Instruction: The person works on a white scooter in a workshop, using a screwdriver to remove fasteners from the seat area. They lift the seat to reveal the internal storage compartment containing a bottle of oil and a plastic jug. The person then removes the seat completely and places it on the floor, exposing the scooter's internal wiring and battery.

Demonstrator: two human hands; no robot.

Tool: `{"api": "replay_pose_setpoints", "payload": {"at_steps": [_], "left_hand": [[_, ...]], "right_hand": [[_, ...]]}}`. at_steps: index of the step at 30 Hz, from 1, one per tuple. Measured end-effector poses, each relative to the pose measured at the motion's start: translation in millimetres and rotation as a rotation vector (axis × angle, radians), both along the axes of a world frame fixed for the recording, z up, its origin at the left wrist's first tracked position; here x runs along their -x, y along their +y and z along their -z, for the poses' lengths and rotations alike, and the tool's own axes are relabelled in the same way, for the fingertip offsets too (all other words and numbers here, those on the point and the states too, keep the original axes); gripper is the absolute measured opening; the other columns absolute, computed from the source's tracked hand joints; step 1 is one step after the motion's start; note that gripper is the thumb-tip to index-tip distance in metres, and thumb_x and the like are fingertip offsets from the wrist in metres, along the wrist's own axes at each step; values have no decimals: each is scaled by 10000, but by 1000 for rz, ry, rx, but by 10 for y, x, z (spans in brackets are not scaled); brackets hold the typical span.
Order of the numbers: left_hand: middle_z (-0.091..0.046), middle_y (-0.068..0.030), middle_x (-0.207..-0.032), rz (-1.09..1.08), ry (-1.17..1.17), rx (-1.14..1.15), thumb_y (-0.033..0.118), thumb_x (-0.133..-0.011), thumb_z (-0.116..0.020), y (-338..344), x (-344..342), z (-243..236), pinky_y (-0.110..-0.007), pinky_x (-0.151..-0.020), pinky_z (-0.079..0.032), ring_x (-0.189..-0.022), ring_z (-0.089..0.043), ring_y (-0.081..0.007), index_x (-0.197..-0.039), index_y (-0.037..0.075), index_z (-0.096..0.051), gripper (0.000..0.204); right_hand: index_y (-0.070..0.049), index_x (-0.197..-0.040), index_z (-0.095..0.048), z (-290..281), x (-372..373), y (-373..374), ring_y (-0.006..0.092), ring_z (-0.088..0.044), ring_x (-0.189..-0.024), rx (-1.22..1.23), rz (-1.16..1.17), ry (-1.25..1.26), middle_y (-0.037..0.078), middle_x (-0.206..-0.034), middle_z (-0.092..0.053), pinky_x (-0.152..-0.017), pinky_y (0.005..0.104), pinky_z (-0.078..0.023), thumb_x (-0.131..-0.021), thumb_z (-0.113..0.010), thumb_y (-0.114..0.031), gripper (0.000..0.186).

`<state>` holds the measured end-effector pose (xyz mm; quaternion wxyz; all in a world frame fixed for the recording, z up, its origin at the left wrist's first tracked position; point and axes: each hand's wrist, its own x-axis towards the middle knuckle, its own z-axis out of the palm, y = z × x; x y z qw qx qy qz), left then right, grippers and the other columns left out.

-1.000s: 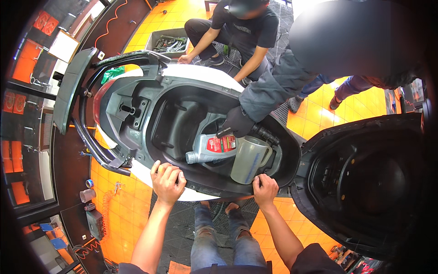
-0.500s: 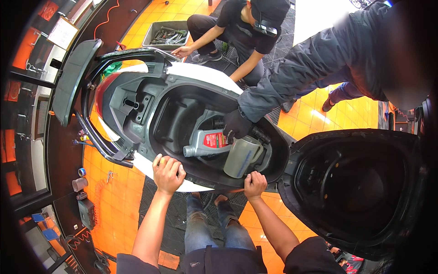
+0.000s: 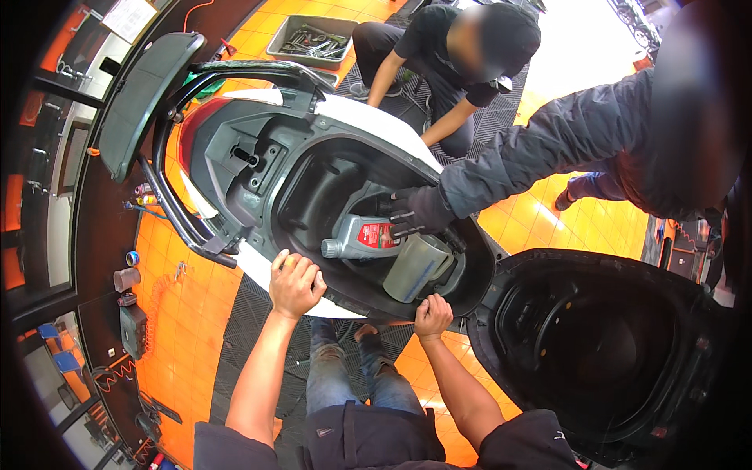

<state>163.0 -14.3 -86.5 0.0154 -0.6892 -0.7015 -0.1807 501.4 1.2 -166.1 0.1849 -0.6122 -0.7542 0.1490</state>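
My left hand (image 3: 296, 283) curls over the near rim of a white scooter's under-seat compartment (image 3: 329, 288), fingers closed on it. Farther right along that rim, my right hand (image 3: 432, 317) also grips with curled fingers. Inside lie a grey bottle with a red label (image 3: 352, 241) and a translucent plastic jug (image 3: 413, 269), just beyond my right hand. A co-worker's black-gloved hand (image 3: 419, 210) reaches over the bottle, fingers spread; whether it touches anything is unclear.
The open seat (image 3: 595, 345) lies right. A black grab rail (image 3: 176, 200) rings the tail. A crouching person (image 3: 439, 78) is beyond the scooter, beside a tool bin (image 3: 309, 39); a standing person (image 3: 627, 141) leans from the right. Hoses and containers line the left wall.
The co-worker's gloved fingers have lifted and spread above the bottle. The crouching person's hand moved from the tail rail down behind the body. The view has shifted slightly; both my hands still grip the rim.
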Motion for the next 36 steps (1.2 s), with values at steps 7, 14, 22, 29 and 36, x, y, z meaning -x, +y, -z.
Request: {"api": "replay_pose_setpoints", "payload": {"at_steps": [7, 14, 22, 29, 36], "left_hand": [[-616, -3, -860, -3, 2, -6, 242, -818, -652, 5, 8, -5, -442, -1104, -359, -985, -604, -203, -780, 135, -654, 114], [-605, 2, -858, -11, 13, -11, 252, -825, -648, 11, 6, 12, -429, -1105, -356, -989, -599, -192, -750, 148, -623, 131], [-619, 4, -878, -4, 3, 0, 255, -815, -669, 34, 22, 3, -430, -1105, -353, -999, -597, -192, -787, 142, -654, 117], [-621, 11, -880, 6, 0, 46, 250, -809, -680, 34, 22, -41, -432, -1102, -345, -1005, -595, -196, -817, 142, -667, 109], [-613, 41, -891, 30, 14, 92, 278, -825, -659, 46, 36, -25, -421, -1086, -331, -1000, -583, -169, -817, 177, -664, 102]], "right_hand": [[-30, -739, -494, -13, -7, -12, 380, -546, -733, 27, -9, 15, 155, -751, -495, -647, 480, -399, -855, -536, -160, 179], [-24, -740, -499, 22, -3, -7, 382, -545, -731, 12, -9, 7, 157, -755, -501, -646, 480, -401, -856, -528, -157, 178], [-47, -726, -508, 57, -19, -2, 353, -562, -741, 30, -2, -15, 131, -765, -517, -663, 466, -423, -826, -555, -182, 174], [-55, -723, -509, 11, -18, 20, 353, -553, -750, 55, 2, -12, 136, -771, -507, -666, 466, -419, -819, -549, -207, 184], [-47, -737, -521, 9, -27, 19, 360, -540, -769, 115, 10, -39, 146, -793, -498, -689, 475, -422, -837, -533, -224, 204]]}}
